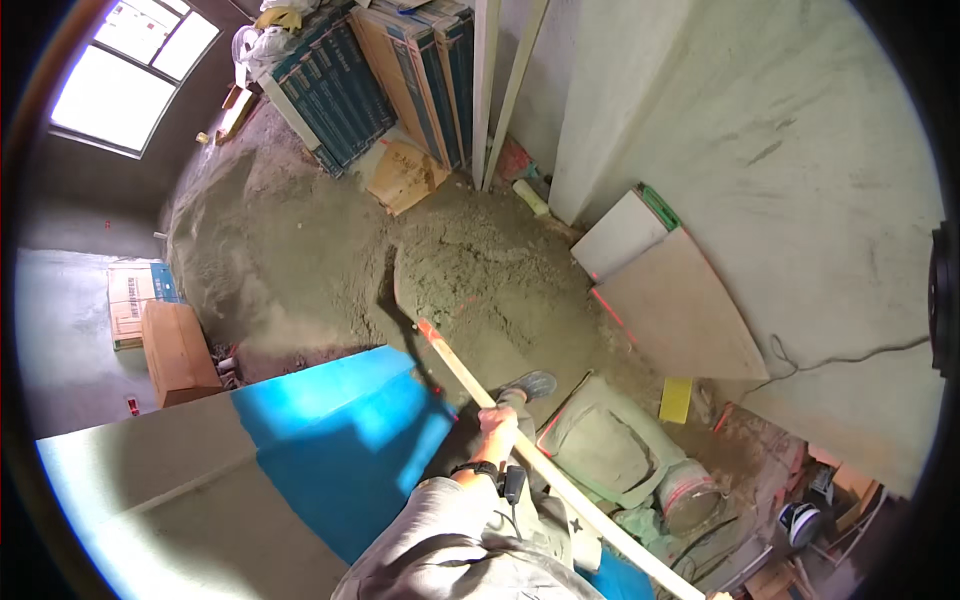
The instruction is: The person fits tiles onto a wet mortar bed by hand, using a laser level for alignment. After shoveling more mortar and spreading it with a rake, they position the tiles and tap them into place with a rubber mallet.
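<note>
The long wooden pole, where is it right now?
In the head view, the long wooden pole slants from near the centre to the lower right, gripped by the left hand and passing left of the dark shoe.

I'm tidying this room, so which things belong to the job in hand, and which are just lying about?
Seemingly in use:
- long pole, held in the left hand
- rough grey material on the floor, near the pole's orange tip

Probably just lying about:
- stacked boxes
- brown carton
- dark cable
</note>
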A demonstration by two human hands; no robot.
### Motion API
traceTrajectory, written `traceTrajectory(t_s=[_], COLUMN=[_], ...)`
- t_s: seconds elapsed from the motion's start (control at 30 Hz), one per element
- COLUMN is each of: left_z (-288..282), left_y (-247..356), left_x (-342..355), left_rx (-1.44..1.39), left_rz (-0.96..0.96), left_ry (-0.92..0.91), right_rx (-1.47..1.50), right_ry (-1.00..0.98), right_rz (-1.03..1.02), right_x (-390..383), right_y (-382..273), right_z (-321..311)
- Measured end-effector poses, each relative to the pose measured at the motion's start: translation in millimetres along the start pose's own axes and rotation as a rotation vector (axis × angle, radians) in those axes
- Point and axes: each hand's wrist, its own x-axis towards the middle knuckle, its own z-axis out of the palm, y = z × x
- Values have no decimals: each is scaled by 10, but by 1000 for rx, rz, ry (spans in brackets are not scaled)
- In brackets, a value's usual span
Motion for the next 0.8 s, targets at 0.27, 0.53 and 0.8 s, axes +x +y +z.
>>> traceTrajectory(t_s=[0.27, 0.53, 0.8], left_z=[-279, -340, 1357], left_y=[-35, -91, -872], left_x=[-366, 312, -1143], left_rx=[-168, -760, -576], left_rz=[60, -129, -517], left_ry=[5, -407, -773], right_rx=[-157, 80, -99], right_ry=[63, -37, 37], right_rz=[-53, -144, 243], right_x=[933, 336, -1116], right_y=[570, -16, 829], right_z=[-145, -162, -150])
